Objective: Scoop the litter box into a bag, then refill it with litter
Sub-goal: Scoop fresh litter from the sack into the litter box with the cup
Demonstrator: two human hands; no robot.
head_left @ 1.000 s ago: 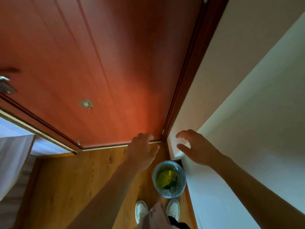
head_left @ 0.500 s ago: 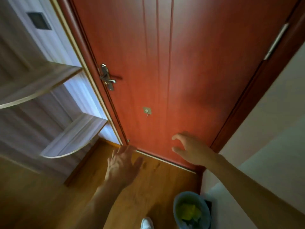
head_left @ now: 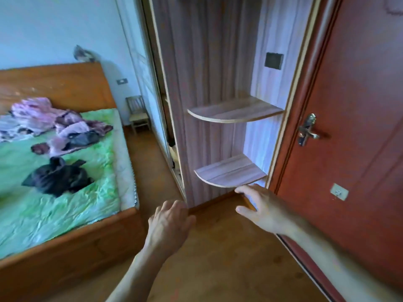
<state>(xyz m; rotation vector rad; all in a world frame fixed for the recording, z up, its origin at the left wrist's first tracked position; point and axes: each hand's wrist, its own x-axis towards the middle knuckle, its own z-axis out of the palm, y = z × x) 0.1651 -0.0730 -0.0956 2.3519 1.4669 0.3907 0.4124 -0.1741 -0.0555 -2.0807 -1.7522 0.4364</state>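
Head view: left hand (head_left: 169, 223) and right hand (head_left: 265, 209) were held out over the wooden floor (head_left: 218, 269), fingers loosely spread, nothing gripped. No litter box could be seen; a bed (head_left: 65, 192) lay left.

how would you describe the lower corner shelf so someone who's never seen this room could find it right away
Start at the red door on the right with its metal handle. Just left of its frame stands a pale wood-grain wardrobe end carrying two rounded shelves. The lower shelf is the one nearer the floor, right above the right hand, while the upper shelf sits at about handle height.
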